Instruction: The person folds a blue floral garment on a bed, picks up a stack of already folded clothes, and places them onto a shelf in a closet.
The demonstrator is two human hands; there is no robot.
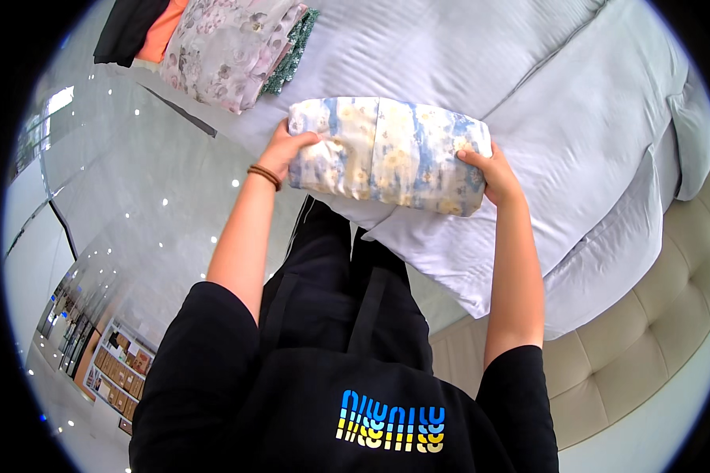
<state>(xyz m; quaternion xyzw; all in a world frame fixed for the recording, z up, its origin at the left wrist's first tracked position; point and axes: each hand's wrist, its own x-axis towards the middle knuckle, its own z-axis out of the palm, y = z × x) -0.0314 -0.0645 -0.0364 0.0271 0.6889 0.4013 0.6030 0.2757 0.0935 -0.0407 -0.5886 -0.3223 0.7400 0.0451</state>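
A folded bundle of cloth (390, 156), white with blue and yellow floral print, is held up between my two hands above the edge of the bed. My left hand (287, 151) grips its left end, thumb on the upper face. At the right end, my right hand (494, 171) holds it the same way, with the fingers mostly hidden behind. Beneath and beyond the bundle spreads a pale grey quilt (574, 159) on the bed.
Folded fabrics lie at the bed's far left: a pink-grey floral one (219, 53), a green patterned one (293, 53), an orange one (160, 32) and a black one (124, 29). A tufted beige headboard (633, 331) stands at right. Shelves with cardboard boxes (118, 372) are at lower left.
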